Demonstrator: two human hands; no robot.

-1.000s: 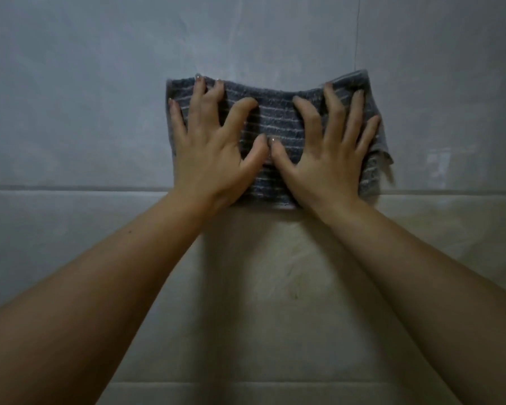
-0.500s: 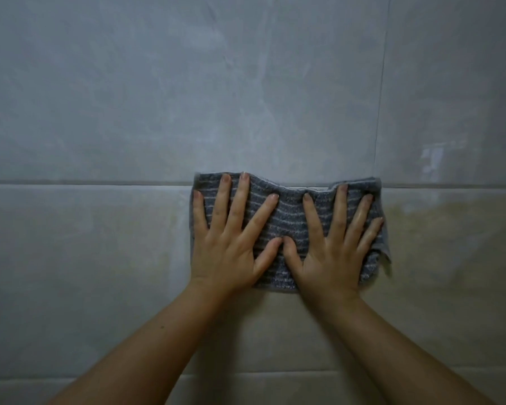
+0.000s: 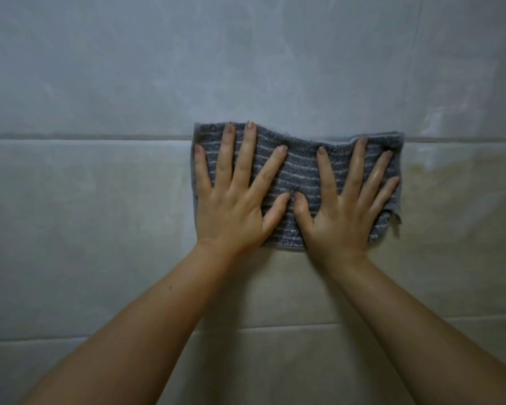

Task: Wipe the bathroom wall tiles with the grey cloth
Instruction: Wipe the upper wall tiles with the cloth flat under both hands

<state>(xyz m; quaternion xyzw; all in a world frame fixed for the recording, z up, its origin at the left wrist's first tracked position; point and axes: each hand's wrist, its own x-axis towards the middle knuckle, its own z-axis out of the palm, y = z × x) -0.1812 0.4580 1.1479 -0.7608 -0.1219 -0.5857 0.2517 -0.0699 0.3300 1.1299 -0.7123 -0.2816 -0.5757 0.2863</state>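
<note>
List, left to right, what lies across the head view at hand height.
Wall tiles, left hand, right hand, grey cloth's loose corner.

We read no text, label, brand, number or sign anywhere, neither on the wall tiles point(image 3: 100, 200) nor the grey cloth point(image 3: 301, 173).

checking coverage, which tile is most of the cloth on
The beige tile below the upper grout line; only the cloth's top edge reaches the grey tile.
</note>
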